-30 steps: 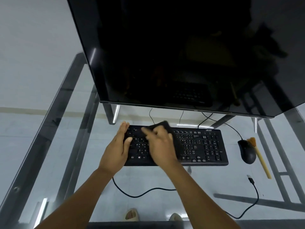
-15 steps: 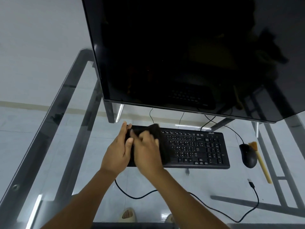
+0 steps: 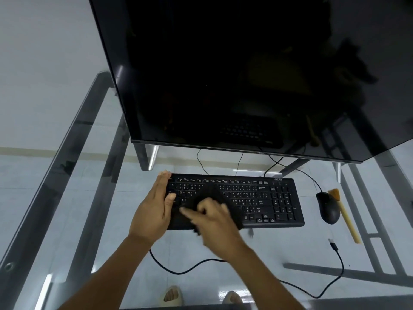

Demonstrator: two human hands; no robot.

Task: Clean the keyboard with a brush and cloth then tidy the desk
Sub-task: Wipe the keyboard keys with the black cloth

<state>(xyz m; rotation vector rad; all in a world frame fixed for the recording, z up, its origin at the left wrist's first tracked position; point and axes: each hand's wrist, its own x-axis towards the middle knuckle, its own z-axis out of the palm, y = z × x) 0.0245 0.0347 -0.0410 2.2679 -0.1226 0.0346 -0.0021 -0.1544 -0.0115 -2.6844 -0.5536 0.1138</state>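
The right hand [image 3: 214, 220] is smeared by motion blur, so its fingers cannot be counted, and it covers most of the dark cloth [image 3: 209, 194] pressed on the black full-size keyboard [image 3: 268, 198]. How the cloth is gripped cannot be told. The left hand [image 3: 156, 206] hides the keyboard's left end. Key legends are too small to read. The large black monitor [image 3: 234, 74] is cut off by the top and right edges. The black computer mouse [image 3: 327, 208] overlaps the bristle end of the wooden-handled brush [image 3: 347, 218].
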